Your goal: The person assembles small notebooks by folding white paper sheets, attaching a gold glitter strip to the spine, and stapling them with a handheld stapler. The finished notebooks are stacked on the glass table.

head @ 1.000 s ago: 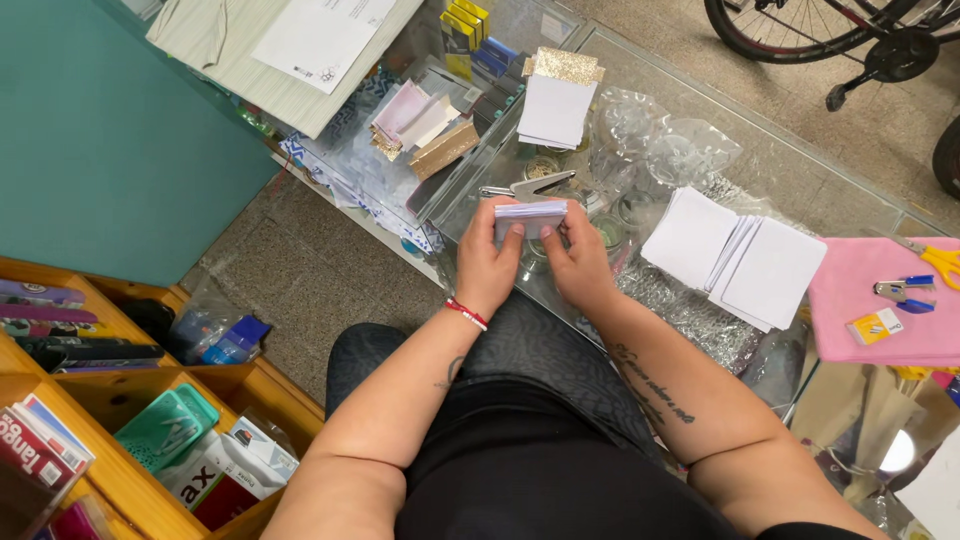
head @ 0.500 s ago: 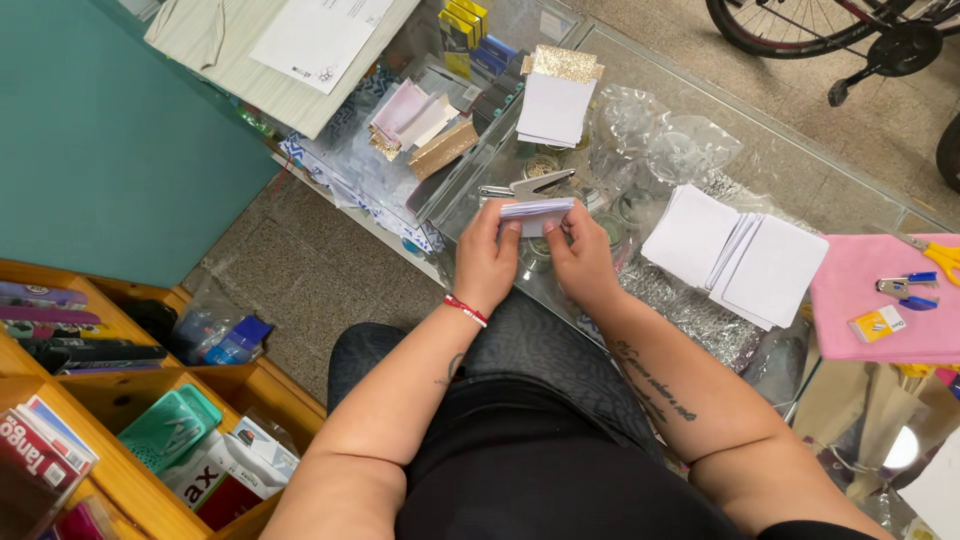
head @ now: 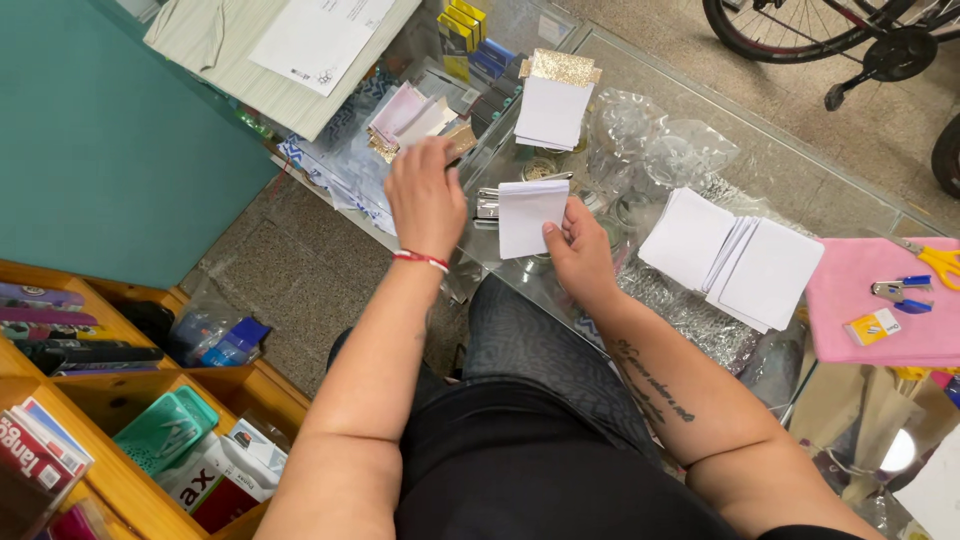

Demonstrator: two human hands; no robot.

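Note:
My right hand [head: 578,252] holds a small pad of white paper sheets [head: 530,215] upright by its lower right corner, above a glass counter [head: 760,170]. My left hand [head: 425,195] has left the pad and reaches forward over a pile of pink and gold-edged paper pads [head: 415,115], fingers curled downward; whether it grips anything is hidden. A metal stapler [head: 490,203] lies on the glass just behind the white pad. A red thread bracelet circles my left wrist.
White sheet stacks [head: 745,260] lie right of my hands, another with a gold glitter top [head: 555,100] farther off. Crumpled clear plastic [head: 660,145], a pink cloth [head: 880,310] with yellow scissors [head: 935,260], orange shelves [head: 110,420] at left, a bicycle wheel [head: 800,30].
Both hands held the small pad together before. My left hand has let go and moved forward-left toward the pink pads; my right hand now holds the pad alone, turned upright.

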